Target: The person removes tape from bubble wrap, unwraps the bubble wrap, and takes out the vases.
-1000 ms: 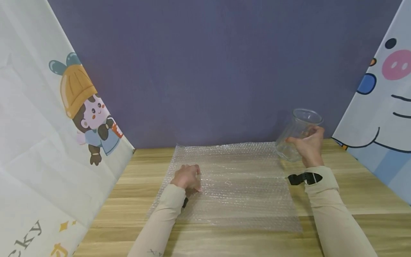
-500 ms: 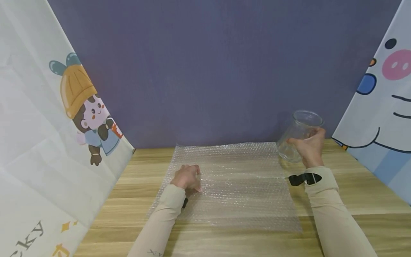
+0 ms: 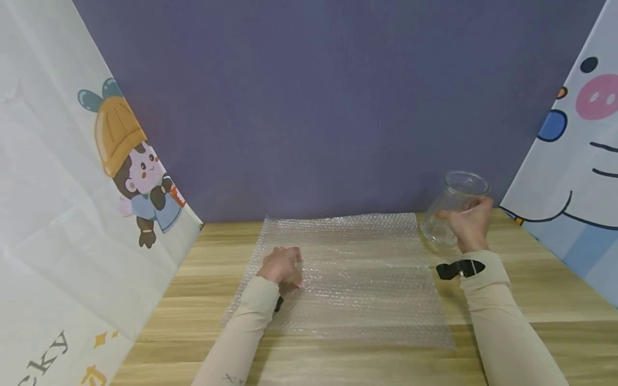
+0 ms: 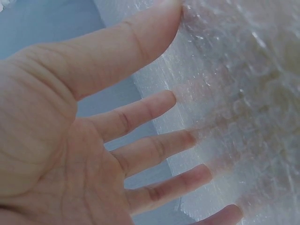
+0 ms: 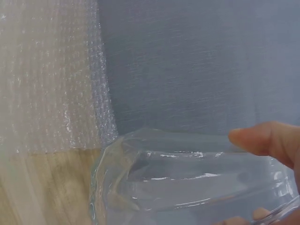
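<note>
A clear sheet of bubble wrap (image 3: 367, 279) lies flat over the middle of the wooden table. On its left part rests my left hand (image 3: 282, 266), fingertips at the plastic; in the left wrist view the fingers (image 4: 154, 147) are nearly straight and spread. Off the sheet's far right corner, my right hand (image 3: 469, 222) grips a clear glass vase (image 3: 438, 222) round its body. The vase leans to the right, mouth up, its base close over the table. The right wrist view shows its ribbed side and thick base (image 5: 101, 187), with the thumb (image 5: 253, 140) across the glass.
Behind the table (image 3: 159, 332) rises a plain grey-blue backdrop (image 3: 309, 107). A white cloth (image 3: 48, 187) with a cartoon child hangs at the left, and a cartoon-printed panel (image 3: 569, 214) stands at the right. Bare wood shows along both sides of the bubble wrap.
My right hand has brought the glass vase slightly down and to the right, past the bubble wrap's edge. My left hand has stayed in place on the sheet.
</note>
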A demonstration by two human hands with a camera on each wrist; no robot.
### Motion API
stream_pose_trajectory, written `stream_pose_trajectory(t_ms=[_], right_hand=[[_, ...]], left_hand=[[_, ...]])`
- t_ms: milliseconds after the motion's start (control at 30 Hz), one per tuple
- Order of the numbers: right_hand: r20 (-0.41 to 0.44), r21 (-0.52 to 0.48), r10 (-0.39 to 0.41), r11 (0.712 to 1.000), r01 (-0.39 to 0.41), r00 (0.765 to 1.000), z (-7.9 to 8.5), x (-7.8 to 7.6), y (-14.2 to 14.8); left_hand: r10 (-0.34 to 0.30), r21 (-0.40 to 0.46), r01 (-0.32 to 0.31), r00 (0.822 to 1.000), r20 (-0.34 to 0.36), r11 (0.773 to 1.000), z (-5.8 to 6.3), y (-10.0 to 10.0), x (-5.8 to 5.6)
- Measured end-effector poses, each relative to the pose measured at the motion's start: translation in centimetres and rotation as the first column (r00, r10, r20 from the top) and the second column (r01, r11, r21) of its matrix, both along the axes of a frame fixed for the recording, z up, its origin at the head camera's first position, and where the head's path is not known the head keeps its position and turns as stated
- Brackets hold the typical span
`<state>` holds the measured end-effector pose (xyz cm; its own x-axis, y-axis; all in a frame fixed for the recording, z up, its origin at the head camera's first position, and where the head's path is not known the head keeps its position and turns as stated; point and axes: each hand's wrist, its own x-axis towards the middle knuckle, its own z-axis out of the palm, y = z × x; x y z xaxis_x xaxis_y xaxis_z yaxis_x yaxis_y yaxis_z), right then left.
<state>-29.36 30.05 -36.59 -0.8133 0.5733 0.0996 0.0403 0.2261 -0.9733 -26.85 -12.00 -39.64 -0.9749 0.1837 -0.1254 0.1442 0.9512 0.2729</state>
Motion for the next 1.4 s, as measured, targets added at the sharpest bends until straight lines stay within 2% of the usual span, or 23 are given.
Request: stream_pose_trajectory(t_ms=[467, 800, 1100, 1400], right_hand=[[0.060, 0.012, 0.001, 1.000, -0.001, 0.998, -1.5, -0.4, 1.0], [0.051, -0.021, -0.007, 1.000, 0.008, 0.999, -2.3, -0.8, 1.1], [-0.013, -0.090, 0.026, 0.996, -0.027, 1.000, -2.8, -1.1, 1.3], [0.027, -0.018, 0.043, 0.999, -0.043, 0.999, -3.0, -1.5, 1.9]], left_hand=[[0.001, -0.005, -0.001, 1.000, 0.007, 1.000, 0.2, 0.1, 0.3], [0.008, -0.007, -0.008, 1.000, 0.020, 1.000, 0.3, 0.2, 0.4], [-0.001, -0.009, 0.001, 1.000, 0.016, 1.000, 0.4, 0.1, 0.2], [-0.012, -0.006, 0.013, 0.999, 0.040, 1.000, 0.4, 0.1, 0.3]])
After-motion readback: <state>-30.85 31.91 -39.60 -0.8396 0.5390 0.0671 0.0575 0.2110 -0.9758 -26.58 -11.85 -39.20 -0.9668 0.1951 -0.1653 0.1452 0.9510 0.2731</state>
